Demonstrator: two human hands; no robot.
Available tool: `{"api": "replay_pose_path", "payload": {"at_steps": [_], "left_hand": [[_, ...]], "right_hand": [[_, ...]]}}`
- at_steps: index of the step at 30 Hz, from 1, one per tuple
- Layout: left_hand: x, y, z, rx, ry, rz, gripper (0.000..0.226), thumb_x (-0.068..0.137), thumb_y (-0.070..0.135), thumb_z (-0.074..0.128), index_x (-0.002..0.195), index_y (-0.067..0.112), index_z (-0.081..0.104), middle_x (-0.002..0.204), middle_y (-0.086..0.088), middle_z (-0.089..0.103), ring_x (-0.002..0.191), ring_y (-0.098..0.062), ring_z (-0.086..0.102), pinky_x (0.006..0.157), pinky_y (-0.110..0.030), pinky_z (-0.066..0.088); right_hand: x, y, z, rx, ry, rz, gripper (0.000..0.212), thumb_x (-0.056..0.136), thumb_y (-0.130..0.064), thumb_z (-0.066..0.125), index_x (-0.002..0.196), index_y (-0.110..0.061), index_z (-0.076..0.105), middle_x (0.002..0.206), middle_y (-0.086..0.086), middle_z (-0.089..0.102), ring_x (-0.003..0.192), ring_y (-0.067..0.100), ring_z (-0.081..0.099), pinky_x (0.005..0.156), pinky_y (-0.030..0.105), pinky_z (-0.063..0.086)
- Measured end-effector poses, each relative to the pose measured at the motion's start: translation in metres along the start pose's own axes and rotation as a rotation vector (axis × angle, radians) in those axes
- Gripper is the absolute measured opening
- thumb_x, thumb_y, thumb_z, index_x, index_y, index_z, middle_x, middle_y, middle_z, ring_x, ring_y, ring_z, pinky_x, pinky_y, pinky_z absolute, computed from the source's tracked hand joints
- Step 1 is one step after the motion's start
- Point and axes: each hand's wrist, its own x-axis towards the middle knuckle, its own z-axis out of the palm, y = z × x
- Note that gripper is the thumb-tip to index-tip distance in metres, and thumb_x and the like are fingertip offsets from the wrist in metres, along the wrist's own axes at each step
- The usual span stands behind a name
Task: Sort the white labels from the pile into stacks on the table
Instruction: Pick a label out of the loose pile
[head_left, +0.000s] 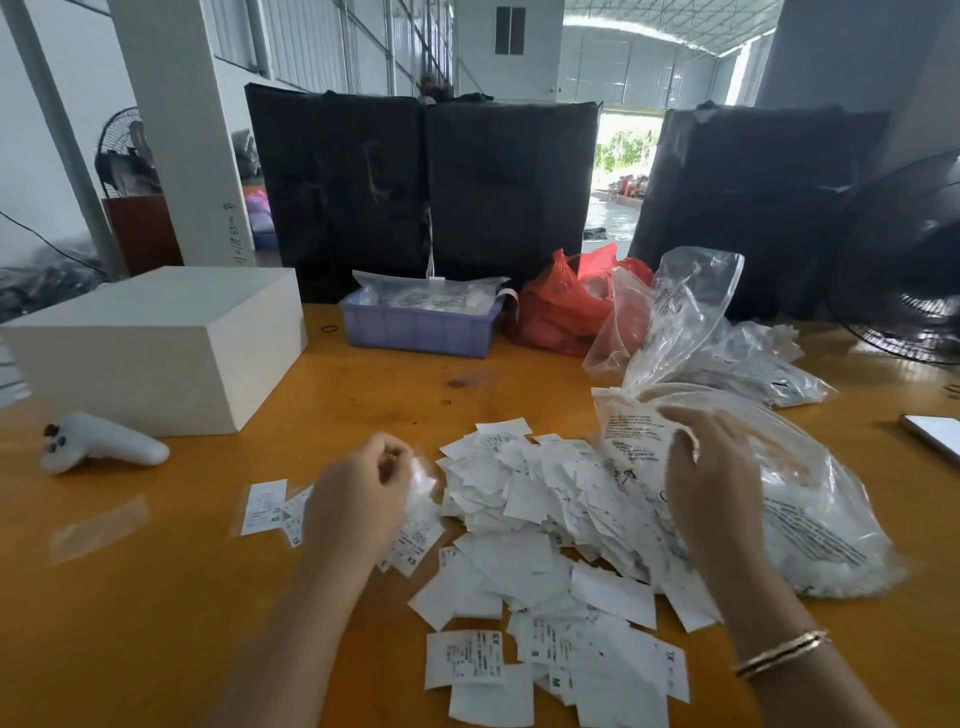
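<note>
The sorting is looking barely begun. A big loose pile of white labels is lying in the middle of the orange worktop, spilling out of a clear plastic bag on its right side, with more labels scattered toward the near edge. Only a few labels are sitting apart to the left of the pile, overlapping loosely rather than forming a neat stack, so nearly everything seems left to do.

The left hand is hovering at the pile's left edge with its fingers curled in a closed grip, seemingly pinching a small label or two, though blur is making the contents hard to confirm. The right hand is resting on the bag and the pile's right side with fingers spread and relaxed, gripping nothing that shows.

Farther off, a white box, a purple tray and a red bag are sitting untouched.
</note>
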Motion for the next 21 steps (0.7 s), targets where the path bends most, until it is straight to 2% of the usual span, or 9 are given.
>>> {"api": "replay_pose_path", "payload": {"at_steps": [3, 6, 7, 9, 11, 14, 16, 18, 21], "left_hand": [[0.004, -0.014, -0.002, 0.222, 0.007, -0.088, 0.009, 0.094, 0.028, 0.057, 0.098, 0.026, 0.064, 0.073, 0.011, 0.065, 0.053, -0.004, 0.053, 0.041, -0.017, 0.031], [0.002, -0.017, 0.003, 0.372, 0.010, -0.093, 0.017, 0.092, 0.030, 0.058, 0.108, 0.029, 0.063, 0.099, 0.009, 0.066, 0.081, -0.008, 0.055, 0.063, -0.023, 0.041], [0.001, -0.017, 0.003, 0.399, 0.028, -0.085, 0.020, 0.091, 0.032, 0.058, 0.111, 0.030, 0.062, 0.110, 0.008, 0.063, 0.095, -0.012, 0.054, 0.073, -0.026, 0.042], [0.002, -0.015, 0.004, 0.406, 0.066, -0.068, 0.024, 0.090, 0.034, 0.058, 0.114, 0.030, 0.061, 0.120, 0.005, 0.058, 0.108, -0.016, 0.050, 0.083, -0.031, 0.041], [0.001, -0.011, 0.006, 0.375, 0.073, -0.034, 0.024, 0.090, 0.035, 0.057, 0.113, 0.028, 0.062, 0.122, 0.004, 0.057, 0.110, -0.017, 0.049, 0.085, -0.031, 0.041], [-0.003, -0.003, 0.011, 0.323, 0.050, 0.041, 0.022, 0.092, 0.034, 0.055, 0.111, 0.027, 0.064, 0.121, 0.005, 0.058, 0.110, -0.015, 0.049, 0.085, -0.028, 0.039], [-0.006, 0.002, 0.013, 0.258, 0.031, 0.099, 0.021, 0.092, 0.032, 0.055, 0.108, 0.025, 0.066, 0.118, 0.005, 0.060, 0.108, -0.014, 0.050, 0.084, -0.026, 0.041], [-0.009, 0.009, 0.015, 0.187, 0.018, 0.161, 0.017, 0.091, 0.028, 0.058, 0.103, 0.022, 0.068, 0.112, 0.005, 0.062, 0.104, -0.013, 0.050, 0.080, -0.023, 0.041], [-0.015, 0.020, 0.020, -0.011, -0.052, 0.251, 0.013, 0.091, 0.025, 0.059, 0.101, 0.024, 0.068, 0.107, 0.011, 0.060, 0.101, -0.005, 0.048, 0.079, -0.013, 0.036]], "right_hand": [[0.010, 0.025, -0.008, -0.318, -0.204, 0.180, 0.039, 0.092, 0.001, 0.045, 0.126, -0.013, 0.058, 0.128, 0.014, 0.060, 0.114, 0.032, 0.055, 0.094, 0.048, 0.047], [0.008, 0.035, -0.008, -0.470, -0.356, 0.269, 0.049, 0.090, 0.001, 0.043, 0.135, -0.018, 0.048, 0.118, 0.015, 0.064, 0.097, 0.031, 0.060, 0.084, 0.045, 0.051], [0.007, 0.037, -0.006, -0.483, -0.371, 0.269, 0.051, 0.089, 0.003, 0.042, 0.135, -0.018, 0.047, 0.109, 0.015, 0.066, 0.088, 0.029, 0.060, 0.079, 0.042, 0.052], [0.005, 0.039, -0.003, -0.480, -0.353, 0.249, 0.050, 0.088, 0.005, 0.043, 0.132, -0.018, 0.050, 0.092, 0.012, 0.066, 0.075, 0.025, 0.056, 0.068, 0.036, 0.049], [0.006, 0.041, -0.002, -0.432, -0.286, 0.216, 0.045, 0.089, 0.004, 0.047, 0.127, -0.016, 0.056, 0.087, 0.010, 0.065, 0.073, 0.024, 0.054, 0.065, 0.035, 0.047], [0.007, 0.040, -0.003, -0.306, -0.179, 0.160, 0.037, 0.085, 0.003, 0.056, 0.118, -0.013, 0.064, 0.078, 0.005, 0.062, 0.072, 0.028, 0.058, 0.079, 0.048, 0.051], [0.008, 0.037, -0.005, -0.168, -0.114, 0.145, 0.034, 0.084, 0.003, 0.060, 0.114, -0.012, 0.067, 0.076, -0.001, 0.059, 0.066, 0.026, 0.058, 0.079, 0.054, 0.051], [0.008, 0.031, -0.007, -0.004, -0.047, 0.131, 0.029, 0.085, 0.002, 0.062, 0.111, -0.011, 0.069, 0.076, -0.002, 0.063, 0.059, 0.019, 0.057, 0.066, 0.043, 0.056], [0.001, 0.013, -0.009, 0.293, 0.008, 0.173, 0.024, 0.087, -0.004, 0.064, 0.108, -0.013, 0.069, 0.074, -0.005, 0.066, 0.056, 0.012, 0.053, 0.052, 0.023, 0.050]]}}
